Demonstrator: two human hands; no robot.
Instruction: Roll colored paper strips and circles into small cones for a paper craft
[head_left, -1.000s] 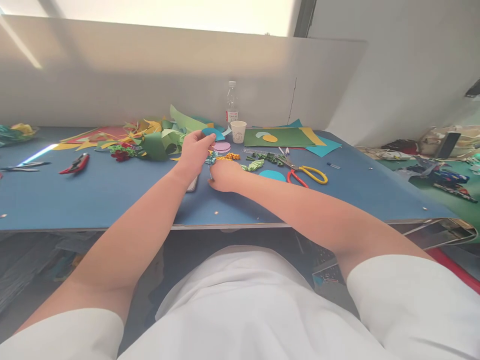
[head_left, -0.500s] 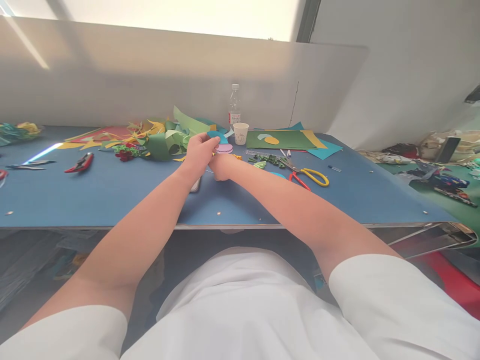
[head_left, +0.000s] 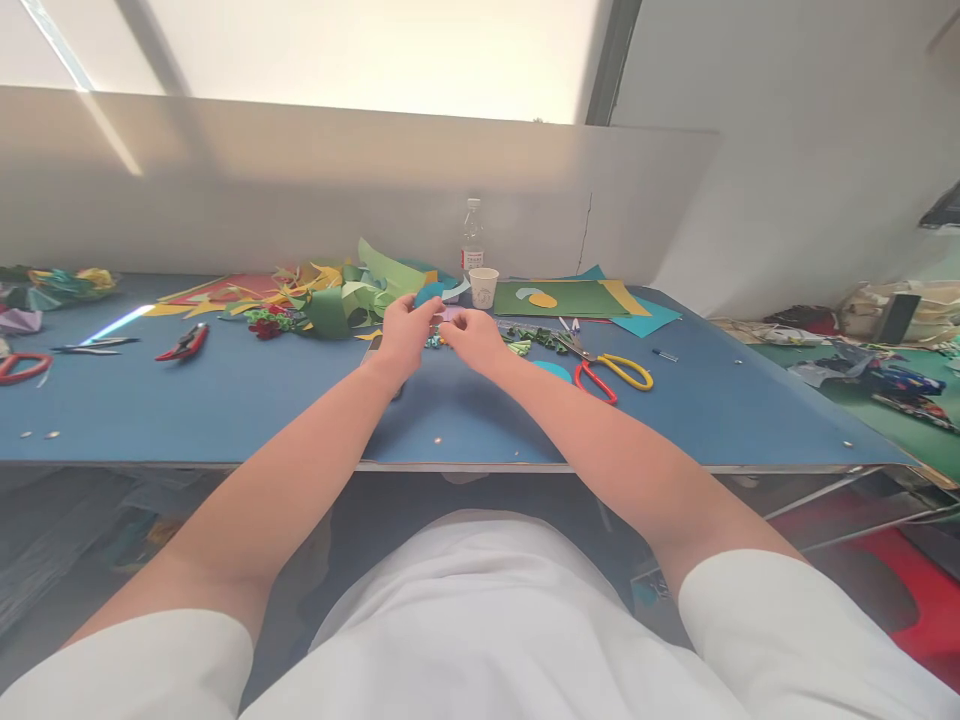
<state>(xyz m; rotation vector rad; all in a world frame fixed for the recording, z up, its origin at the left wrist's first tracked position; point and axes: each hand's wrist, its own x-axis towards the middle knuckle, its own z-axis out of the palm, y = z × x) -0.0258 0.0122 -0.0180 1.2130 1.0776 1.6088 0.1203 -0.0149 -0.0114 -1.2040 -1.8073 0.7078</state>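
My left hand (head_left: 407,328) and my right hand (head_left: 476,338) are close together above the far middle of the blue table (head_left: 300,410). Thumb and fingers are pinched on both, with fingertips nearly meeting; whatever lies in them is too small to make out. Directly behind my left fingertips shows a blue piece of paper (head_left: 429,293) beside a curved pale strip (head_left: 455,291); I cannot tell whether I hold it. Purple paper (head_left: 453,313) lies partly hidden behind my fingers. Under my left wrist is a phone-like flat object (head_left: 397,391), mostly covered.
Yellow-and-red-handled scissors (head_left: 598,368) and green paper bits (head_left: 551,341) lie right of my hands. Behind stand a paper cup (head_left: 484,289) and a bottle (head_left: 472,238). Green sheets (head_left: 559,299) lie at back right. Paper flowers (head_left: 274,320), red pliers (head_left: 184,343) and tweezers (head_left: 97,346) are leftward.
My hands, overlapping before, have come apart slightly, with my right hand turned and its fingers now in sight. The view has shifted a little, so the table sits lower in it.
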